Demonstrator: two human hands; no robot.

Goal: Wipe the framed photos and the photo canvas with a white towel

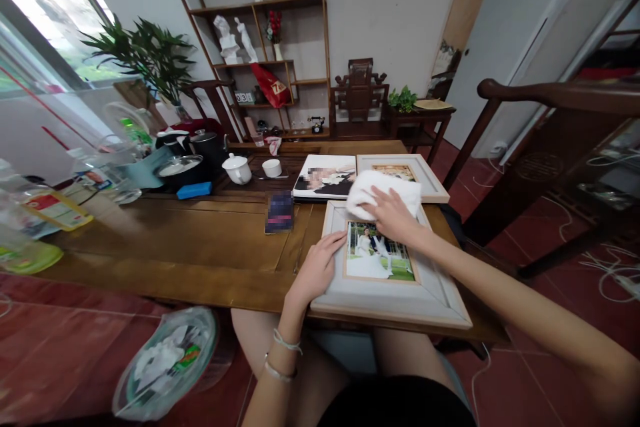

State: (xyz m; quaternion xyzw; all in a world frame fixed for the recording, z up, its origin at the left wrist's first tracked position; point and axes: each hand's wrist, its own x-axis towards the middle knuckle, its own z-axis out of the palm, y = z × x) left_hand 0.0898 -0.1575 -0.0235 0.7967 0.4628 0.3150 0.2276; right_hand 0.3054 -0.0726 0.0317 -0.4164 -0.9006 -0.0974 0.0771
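Observation:
A picture frame [380, 300] with a pale wide border and a photo of a couple outdoors lies at the table's front edge. My left hand [319, 265] rests on its left border, fingers stretched out flat towards the photo. With my right hand [393, 213] I press a folded white cloth [360, 195] onto the frame's far border, fingers bent over the cloth. The cloth hides part of that border and overlaps a second frame [435, 188] behind. Beside that one lies a photo panel [325, 167], partly blurred.
A dark booklet [279, 212] lies left of the frames. Further left are a blue block [194, 190], a lidded white cup [237, 168], a small white bowl [272, 167], a pan [180, 167] and several bottles. A lined bin [210, 340] stands below the table; a wooden chair [530, 160] is at right.

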